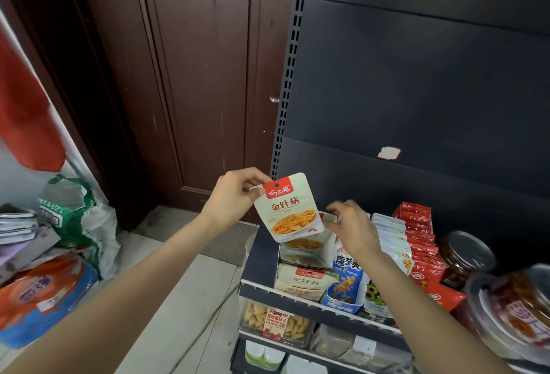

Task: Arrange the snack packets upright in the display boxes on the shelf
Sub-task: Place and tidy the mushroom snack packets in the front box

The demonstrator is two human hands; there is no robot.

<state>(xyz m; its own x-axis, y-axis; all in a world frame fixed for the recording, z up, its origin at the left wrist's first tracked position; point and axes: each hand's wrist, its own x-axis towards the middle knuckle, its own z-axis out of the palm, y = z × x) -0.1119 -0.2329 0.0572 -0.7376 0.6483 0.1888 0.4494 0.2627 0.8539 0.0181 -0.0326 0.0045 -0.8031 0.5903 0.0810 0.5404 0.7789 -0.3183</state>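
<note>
A dark shelf unit (416,91) is filling the right side, with a brown door (193,76) standing to its left. Sacks (44,290) are lying on the floor at lower left. On the shelf (259,263), a white display box (327,242) is sitting at the left end, with cream packets (306,280) lying flat in it rather than upright; a blue packet (346,281) is standing just beside them, then rows of white and red packets (419,242), and jars (464,254) at the far right. The left hand (235,198) is pinching the top corner of a cream pouch (290,207), holding it upright above the box's back end. The right hand (351,228) is reaching over the box with fingers curled, seemingly pinching the box's back flap, though I cannot tell for sure.
</note>
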